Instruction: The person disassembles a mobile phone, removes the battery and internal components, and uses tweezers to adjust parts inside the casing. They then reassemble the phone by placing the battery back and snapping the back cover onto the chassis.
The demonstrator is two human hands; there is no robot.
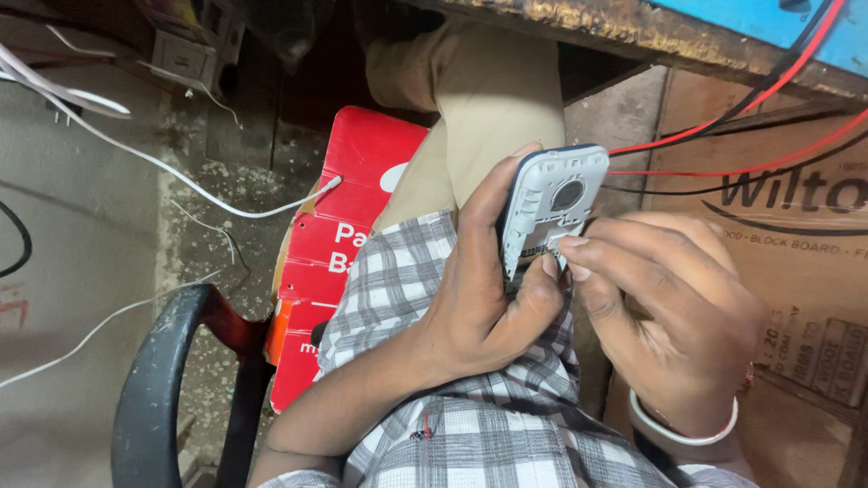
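Head view: left hand (479,298) grips an opened phone shell (551,203); right hand (674,312) fingertips pinch inside it.

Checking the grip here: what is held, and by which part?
The left hand grips the small white-backed, blue-edged phone around its lower end. The right hand fingertips touch its lower back.

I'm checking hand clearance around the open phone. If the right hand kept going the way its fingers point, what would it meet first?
The right hand points left, its fingertips already at the opened back of the phone, so it meets that at once; behind it is the left hand's thumb.
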